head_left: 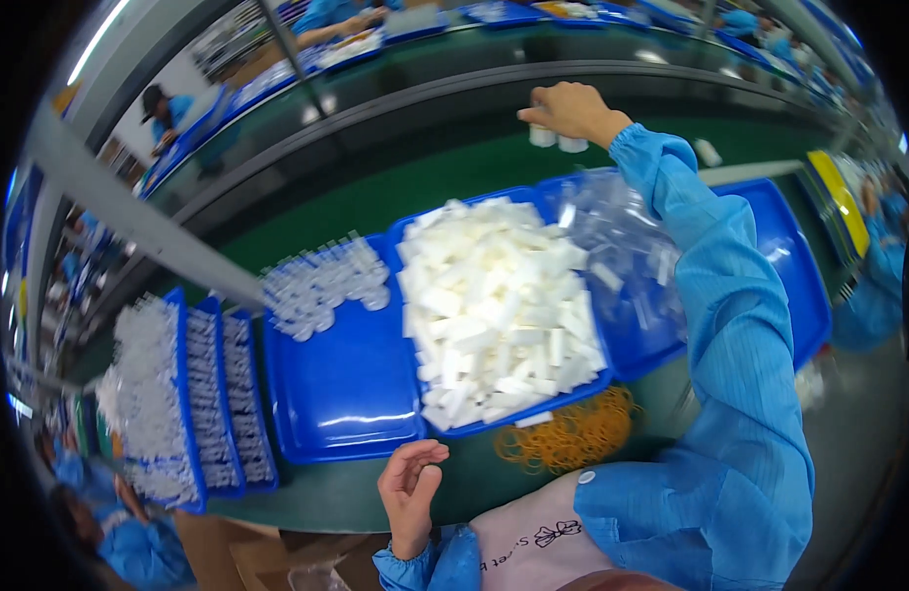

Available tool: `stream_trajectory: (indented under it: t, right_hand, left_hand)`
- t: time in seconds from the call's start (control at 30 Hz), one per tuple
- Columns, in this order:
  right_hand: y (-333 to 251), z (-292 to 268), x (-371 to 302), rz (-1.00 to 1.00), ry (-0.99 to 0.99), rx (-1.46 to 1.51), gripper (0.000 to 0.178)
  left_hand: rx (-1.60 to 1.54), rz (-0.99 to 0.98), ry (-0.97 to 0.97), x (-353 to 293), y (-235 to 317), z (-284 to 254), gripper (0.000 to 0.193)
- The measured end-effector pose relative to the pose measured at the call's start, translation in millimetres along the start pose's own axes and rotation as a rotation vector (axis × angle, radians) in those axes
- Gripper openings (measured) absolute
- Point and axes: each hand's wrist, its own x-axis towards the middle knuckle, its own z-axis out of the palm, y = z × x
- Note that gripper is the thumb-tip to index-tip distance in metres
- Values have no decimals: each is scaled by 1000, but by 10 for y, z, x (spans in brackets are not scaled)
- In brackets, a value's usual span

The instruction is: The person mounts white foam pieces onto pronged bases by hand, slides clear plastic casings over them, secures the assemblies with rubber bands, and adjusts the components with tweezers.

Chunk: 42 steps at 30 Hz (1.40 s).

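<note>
Right hand (571,110), at the end of my outstretched arm: back uppermost, fingers drawn in on two small white pieces (572,144). These show just below my fingers, over the far part of the green table; whether they touch it I cannot tell. Left hand (411,497): near my body, loosely curled, with a gap between thumb and fingers, just beside the near edge of the left tray.

Other features, by descending size. Table (375,187): green, visible beyond the trays and again as a darker strip nearer me. Right sleeve (740,325): light blue, crossing above the blue trays at right. Left tray (346,394): blue, with a cluster of clear parts (326,286) at its far end. Middle tray (582,389): blue, touching the left one and heaped with white blocks (494,305). Right tray (637,360): blue, partly hidden by my sleeve, holding clear plastic pieces (617,227). Tray stack (190,424): blue trays at far left, standing close together and filled with rows of clear parts. Rubber bands (572,433): an orange tangle on the table, between the middle tray and me. Single white piece (708,153): lying on the table beyond the trays, to the right of my right hand.
</note>
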Motion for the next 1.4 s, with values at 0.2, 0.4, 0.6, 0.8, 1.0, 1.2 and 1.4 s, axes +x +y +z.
stream_trajectory:
  t: [0.2,0.4,0.6,0.8,1.0,1.2,1.4]
  right_hand:
    - [-291,955,648,-185,124,2,46]
    - [-355,990,628,-134,-42,71,52]
    - [-480,-565,-231,-364,-154,221,38]
    - [-1273,-1752,-1965,-899,-110,309,39]
    - [-1702,-2356,-3141,-916,246,309,31]
    - [-1811,-2577,-3475,-660,119,372,34]
    - [-1668,-2629,-3671,-658,127,484,33]
  left_hand:
    - [87,9,317,-6,-15,-238,23]
    - [88,35,247,169,122,-193,20]
    - [50,39,108,88,134,-147,21]
    - [99,100,6,-229,164,-246,21]
    - [87,127,-136,-399,282,-103,22]
    - [158,210,-82,-625,349,-167,21]
    - [203,179,-199,-534,354,-118,36]
